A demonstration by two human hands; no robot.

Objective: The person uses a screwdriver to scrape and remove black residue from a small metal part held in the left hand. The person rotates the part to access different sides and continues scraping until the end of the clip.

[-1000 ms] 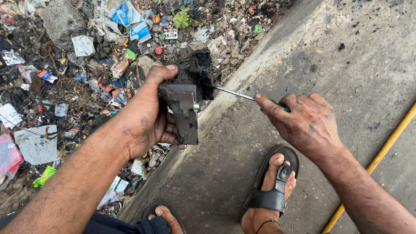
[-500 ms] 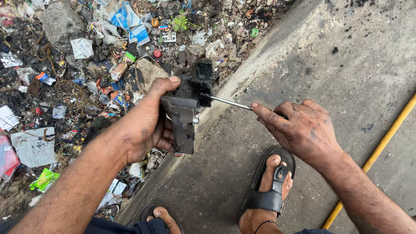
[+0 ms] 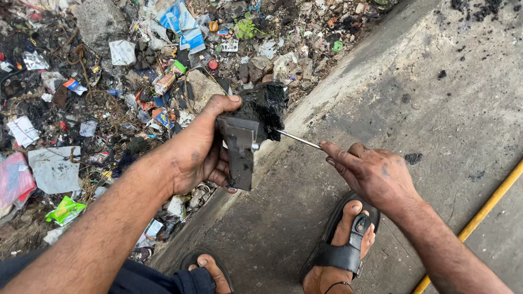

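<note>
Concrete kerb (image 3: 348,71) beside littered ground. Left hand (image 3: 204,149) grips grease-caked metal bracket (image 3: 239,149), now raised slightly further than a second ago; right hand (image 3: 373,174) pinches thin metal rod (image 3: 297,139), tip still in black grease clump (image 3: 264,106). Scraping continues.

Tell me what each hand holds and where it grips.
Left hand wraps the middle of a greasy metal part, thumb on top. Right hand pinches a thin metal rod at its near end.
</note>
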